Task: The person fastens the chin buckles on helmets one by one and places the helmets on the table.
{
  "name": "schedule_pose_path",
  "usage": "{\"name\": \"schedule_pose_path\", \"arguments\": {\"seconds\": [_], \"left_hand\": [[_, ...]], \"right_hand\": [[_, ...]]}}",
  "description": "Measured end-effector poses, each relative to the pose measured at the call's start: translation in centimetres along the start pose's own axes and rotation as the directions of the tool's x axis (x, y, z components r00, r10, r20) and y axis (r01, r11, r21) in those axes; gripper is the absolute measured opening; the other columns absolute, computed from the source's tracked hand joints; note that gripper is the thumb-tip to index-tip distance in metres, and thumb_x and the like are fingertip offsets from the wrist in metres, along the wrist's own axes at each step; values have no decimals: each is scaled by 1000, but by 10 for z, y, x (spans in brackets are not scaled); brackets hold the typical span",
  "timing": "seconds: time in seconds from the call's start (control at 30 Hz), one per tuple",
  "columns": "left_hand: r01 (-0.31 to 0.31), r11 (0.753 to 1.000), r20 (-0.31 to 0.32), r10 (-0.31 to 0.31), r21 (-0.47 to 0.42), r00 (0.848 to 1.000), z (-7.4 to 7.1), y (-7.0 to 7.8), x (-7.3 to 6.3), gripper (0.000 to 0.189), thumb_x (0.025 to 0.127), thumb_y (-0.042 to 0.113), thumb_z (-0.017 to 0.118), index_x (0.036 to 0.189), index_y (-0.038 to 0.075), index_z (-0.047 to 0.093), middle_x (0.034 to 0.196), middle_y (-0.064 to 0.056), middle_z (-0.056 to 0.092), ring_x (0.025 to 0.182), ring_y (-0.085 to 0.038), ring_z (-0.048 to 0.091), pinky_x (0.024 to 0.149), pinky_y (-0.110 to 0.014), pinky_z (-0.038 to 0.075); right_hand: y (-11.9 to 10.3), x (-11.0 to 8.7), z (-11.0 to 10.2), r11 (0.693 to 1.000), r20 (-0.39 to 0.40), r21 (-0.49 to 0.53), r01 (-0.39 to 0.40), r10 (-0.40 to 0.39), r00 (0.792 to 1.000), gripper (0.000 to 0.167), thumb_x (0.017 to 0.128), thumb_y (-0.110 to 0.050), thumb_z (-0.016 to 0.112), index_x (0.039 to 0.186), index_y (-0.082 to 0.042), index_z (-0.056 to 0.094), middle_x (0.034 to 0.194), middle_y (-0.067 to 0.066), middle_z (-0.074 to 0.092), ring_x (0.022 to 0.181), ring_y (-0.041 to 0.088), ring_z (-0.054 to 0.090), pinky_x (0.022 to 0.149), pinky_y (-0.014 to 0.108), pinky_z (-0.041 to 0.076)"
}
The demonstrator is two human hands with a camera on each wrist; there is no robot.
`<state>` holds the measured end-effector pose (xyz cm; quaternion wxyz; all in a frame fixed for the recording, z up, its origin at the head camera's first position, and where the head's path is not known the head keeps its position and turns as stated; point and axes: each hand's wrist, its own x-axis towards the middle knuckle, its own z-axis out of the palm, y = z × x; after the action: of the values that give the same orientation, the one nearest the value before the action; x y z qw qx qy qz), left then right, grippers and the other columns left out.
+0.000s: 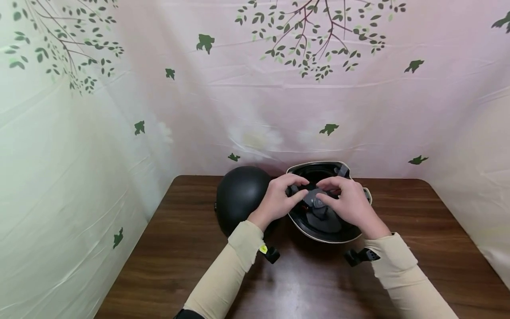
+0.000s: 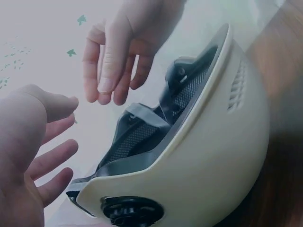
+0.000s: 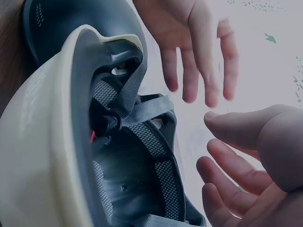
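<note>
A cream helmet (image 1: 328, 227) lies upside down near the back of the table, its black padded inside facing up. Grey straps (image 3: 147, 111) cross its opening, and a black round knob (image 2: 131, 210) sits on the outside of its shell. My left hand (image 1: 280, 195) is over the left part of the opening, fingers loosely bent and holding nothing. Facing it, my right hand (image 1: 350, 201) hovers over the right part, also holding nothing. In both wrist views the fingers of the two hands point toward each other above the helmet's rim.
To the left of the cream helmet stands a black helmet (image 1: 241, 199), dome up, close to my left forearm. Behind the brown wooden table (image 1: 187, 248) hangs a pale curtain (image 1: 255, 106) printed with leaves, which also closes off both sides.
</note>
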<state>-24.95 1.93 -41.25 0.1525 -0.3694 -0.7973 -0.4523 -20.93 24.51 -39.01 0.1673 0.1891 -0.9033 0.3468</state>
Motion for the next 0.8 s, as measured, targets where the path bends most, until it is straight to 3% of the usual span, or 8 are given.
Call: {"name": "schedule_pose_path", "arguments": {"seconds": [0.23,0.43,0.53,0.67,0.8], "left_hand": [[42,999,-71,-44,-32,997,2,1,-14,23,97,16,77,119,11,76,117,-3,74,109,-24,69,95,-41,57],[60,998,-149,-59,-1,987,4,-2,-33,18,96,15,78,114,15,77,118,1,73,104,-23,65,79,-43,57],[76,997,-172,-76,-11,982,6,-4,-42,17,95,14,79,112,12,78,119,1,72,107,-20,63,80,-45,57],[93,996,-185,-95,-15,978,7,-4,-51,18,93,13,80,110,8,78,120,0,70,114,-18,63,87,-42,57],[90,996,-201,-84,21,976,7,-5,-57,18,93,12,81,110,9,78,120,-1,69,114,-20,63,92,-38,55]], "right_hand": [[4,-3,-5,1000,-27,-15,5,-5,1000,26,88,-9,85,112,-5,78,104,11,79,93,31,75,82,54,60],[13,-9,-12,999,-53,-39,-7,5,999,25,89,-9,84,113,-7,77,106,11,79,92,29,75,81,47,61],[19,-12,-16,999,-103,-52,-6,1,995,24,89,-8,84,112,-8,78,105,11,79,90,30,75,79,28,59],[25,-17,-22,998,-187,-59,1,-12,982,22,88,-6,85,110,-7,79,102,12,78,86,34,76,75,5,44],[32,-22,-30,998,-262,-57,-23,7,965,20,89,-8,84,108,-8,80,104,14,77,88,33,76,77,1,40]]}}
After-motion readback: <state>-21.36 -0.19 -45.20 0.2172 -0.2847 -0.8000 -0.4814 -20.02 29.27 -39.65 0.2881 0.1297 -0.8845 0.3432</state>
